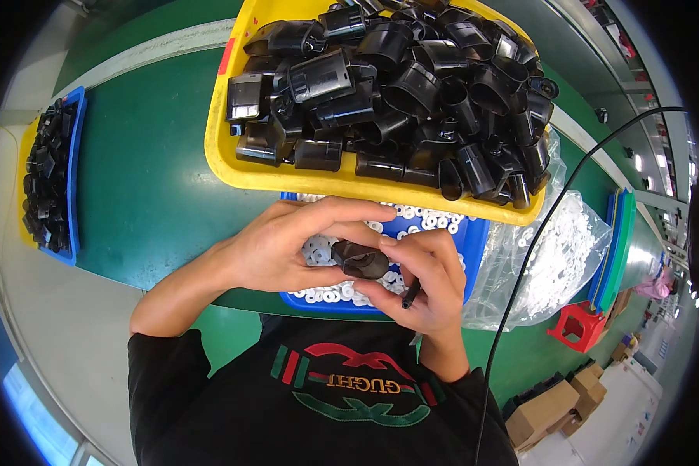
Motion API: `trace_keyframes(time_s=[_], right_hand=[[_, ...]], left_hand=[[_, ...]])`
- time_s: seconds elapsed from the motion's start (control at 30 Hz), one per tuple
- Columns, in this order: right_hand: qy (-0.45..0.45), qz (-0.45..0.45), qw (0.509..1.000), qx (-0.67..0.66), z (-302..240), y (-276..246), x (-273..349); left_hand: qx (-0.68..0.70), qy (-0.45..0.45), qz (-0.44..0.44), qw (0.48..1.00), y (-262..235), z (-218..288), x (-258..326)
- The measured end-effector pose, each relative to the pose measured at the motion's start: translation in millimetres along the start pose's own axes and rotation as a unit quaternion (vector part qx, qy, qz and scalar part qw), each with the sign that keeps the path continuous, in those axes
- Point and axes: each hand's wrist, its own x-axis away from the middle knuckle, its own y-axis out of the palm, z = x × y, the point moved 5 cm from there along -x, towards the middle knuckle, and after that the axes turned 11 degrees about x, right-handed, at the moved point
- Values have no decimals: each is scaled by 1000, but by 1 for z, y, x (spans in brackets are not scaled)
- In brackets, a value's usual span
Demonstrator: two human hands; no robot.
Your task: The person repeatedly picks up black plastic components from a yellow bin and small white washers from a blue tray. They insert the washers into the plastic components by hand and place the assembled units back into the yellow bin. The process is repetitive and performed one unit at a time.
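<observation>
A hollow black plastic part (357,261) is between my hands, above a blue tray (476,247). My left hand (291,245) is closed on its left side, thumb below and fingers above. My right hand (431,283) is closed, with thumb and index fingertips at the part's right edge. A thin black rod (412,293) sticks out from its curled fingers; the rod's other end is hidden. Small white rings (335,294) lie loose in the tray under both hands. Whether a ring sits in the part cannot be made out.
A yellow bin (217,147) heaped with black plastic parts overhangs the tray's far edge. Right of the tray lies a clear bag of white pieces (555,256). A black cable (520,272) hangs down there. Another filled bin (78,179) stands far left on the green table (147,155).
</observation>
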Motion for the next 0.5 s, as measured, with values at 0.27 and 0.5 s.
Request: trace_keyframes(time_s=[0.27,0.5], right_hand=[[-5,4,1000,14,1,1,-1],[-40,29,999,0,-5,-2,-2]], left_hand=[[9,-19,-8,1000,0,0,-1],[-63,66,-67,994,5,-6,-1]])
